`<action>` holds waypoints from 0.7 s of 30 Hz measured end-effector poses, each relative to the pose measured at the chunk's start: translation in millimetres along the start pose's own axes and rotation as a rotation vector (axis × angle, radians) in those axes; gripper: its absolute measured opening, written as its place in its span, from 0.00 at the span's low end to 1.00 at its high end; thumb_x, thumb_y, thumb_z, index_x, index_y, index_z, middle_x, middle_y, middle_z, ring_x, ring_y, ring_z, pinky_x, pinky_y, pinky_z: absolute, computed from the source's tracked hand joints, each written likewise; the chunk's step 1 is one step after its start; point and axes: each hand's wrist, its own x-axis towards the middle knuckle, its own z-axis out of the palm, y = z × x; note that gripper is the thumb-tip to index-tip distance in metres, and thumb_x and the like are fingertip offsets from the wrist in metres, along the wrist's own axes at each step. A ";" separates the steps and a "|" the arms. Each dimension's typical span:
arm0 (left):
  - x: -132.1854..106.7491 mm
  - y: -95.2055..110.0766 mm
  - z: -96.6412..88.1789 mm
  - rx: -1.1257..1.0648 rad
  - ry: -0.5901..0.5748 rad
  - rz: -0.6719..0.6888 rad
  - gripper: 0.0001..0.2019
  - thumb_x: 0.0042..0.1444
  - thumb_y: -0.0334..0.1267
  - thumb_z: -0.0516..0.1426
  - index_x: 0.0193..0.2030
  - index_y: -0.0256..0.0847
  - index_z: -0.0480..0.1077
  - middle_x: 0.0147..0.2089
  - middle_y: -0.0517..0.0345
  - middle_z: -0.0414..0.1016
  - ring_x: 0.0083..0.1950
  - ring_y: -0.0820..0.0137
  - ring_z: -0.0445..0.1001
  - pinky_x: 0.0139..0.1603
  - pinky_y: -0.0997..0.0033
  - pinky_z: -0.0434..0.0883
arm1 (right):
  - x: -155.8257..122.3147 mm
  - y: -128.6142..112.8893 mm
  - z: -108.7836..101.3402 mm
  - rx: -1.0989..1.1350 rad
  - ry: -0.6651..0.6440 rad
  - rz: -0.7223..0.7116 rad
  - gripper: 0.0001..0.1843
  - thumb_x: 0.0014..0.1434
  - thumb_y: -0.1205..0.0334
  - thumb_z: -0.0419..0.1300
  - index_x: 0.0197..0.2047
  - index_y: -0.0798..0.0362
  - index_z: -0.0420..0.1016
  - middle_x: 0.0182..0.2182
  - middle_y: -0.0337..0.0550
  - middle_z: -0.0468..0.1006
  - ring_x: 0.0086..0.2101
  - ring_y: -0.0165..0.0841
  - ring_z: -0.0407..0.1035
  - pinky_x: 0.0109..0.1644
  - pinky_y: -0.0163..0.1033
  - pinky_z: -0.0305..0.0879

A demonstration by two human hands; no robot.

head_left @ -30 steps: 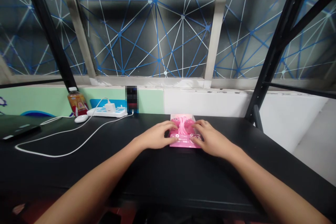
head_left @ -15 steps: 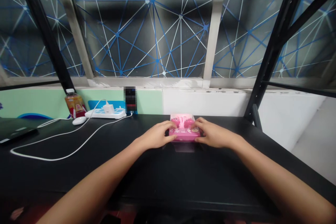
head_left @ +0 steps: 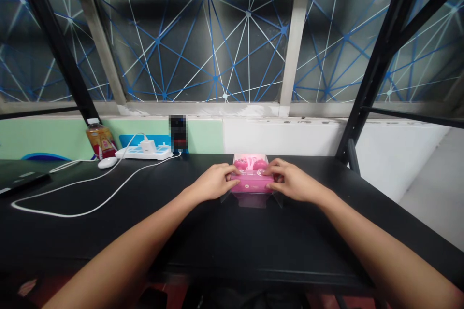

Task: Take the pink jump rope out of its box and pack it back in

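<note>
A small pink box (head_left: 253,186) with white print lies on the black desk, right in front of me. Rounded pink pieces (head_left: 240,164) with a pale pink strip between them show in its far part; their kind I cannot make out. Clear plastic flaps (head_left: 252,200) stick out at its near edge. My left hand (head_left: 214,182) grips the box's left side, thumb low at the front and fingers on top. On the opposite side my right hand (head_left: 291,181) holds it the same way, fingers bent over the top edge.
Further left on the desk (head_left: 203,246) are a white power strip (head_left: 159,154) with a charger (head_left: 147,146), a white mouse (head_left: 108,162), a drink bottle (head_left: 100,139) and a looping white cable (head_left: 72,214). Black frame posts (head_left: 366,87) stand at both sides.
The printed pink panel of the box has tipped up, so its front face shows more. Both hands keep their hold at the sides, with the fingers curled closer. The view has shifted slightly.
</note>
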 end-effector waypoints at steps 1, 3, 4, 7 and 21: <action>0.3 0.5 0.5 0.004 -0.001 -0.004 0.12 0.60 0.45 0.56 0.47 0.44 0.74 0.32 0.59 0.71 0.32 0.70 0.71 0.36 0.71 0.67 | 0.3 0.3 1.0 -0.001 0.013 -0.001 0.15 0.59 0.63 0.61 0.50 0.51 0.76 0.46 0.47 0.69 0.37 0.33 0.70 0.46 0.43 0.70; -0.1 1.2 0.5 0.002 -0.002 -0.014 0.12 0.61 0.45 0.56 0.47 0.44 0.74 0.29 0.61 0.72 0.31 0.70 0.71 0.34 0.72 0.65 | 0.9 0.2 3.5 0.003 0.034 0.000 0.15 0.58 0.63 0.61 0.49 0.51 0.76 0.46 0.47 0.69 0.36 0.32 0.70 0.44 0.43 0.70; -0.9 1.4 0.1 -0.007 -0.008 -0.023 0.12 0.60 0.45 0.56 0.47 0.44 0.74 0.29 0.61 0.72 0.30 0.70 0.71 0.33 0.72 0.65 | 1.2 -0.3 5.1 0.005 0.042 0.004 0.14 0.58 0.63 0.61 0.49 0.51 0.77 0.45 0.47 0.69 0.35 0.32 0.69 0.43 0.42 0.70; -4.5 1.7 -2.0 -0.082 -0.085 -0.080 0.13 0.62 0.44 0.54 0.49 0.45 0.72 0.27 0.65 0.73 0.25 0.72 0.72 0.32 0.73 0.66 | 3.1 -2.9 11.7 0.011 0.060 0.059 0.13 0.57 0.63 0.62 0.47 0.51 0.76 0.40 0.44 0.69 0.32 0.31 0.69 0.40 0.41 0.70; -10.1 -6.8 -9.8 -0.151 -0.157 -0.068 0.16 0.57 0.35 0.53 0.53 0.43 0.69 0.27 0.64 0.72 0.28 0.72 0.73 0.34 0.74 0.66 | 2.9 3.5 7.2 0.180 -0.145 0.107 0.22 0.57 0.65 0.57 0.56 0.53 0.70 0.30 0.38 0.70 0.29 0.32 0.68 0.37 0.40 0.68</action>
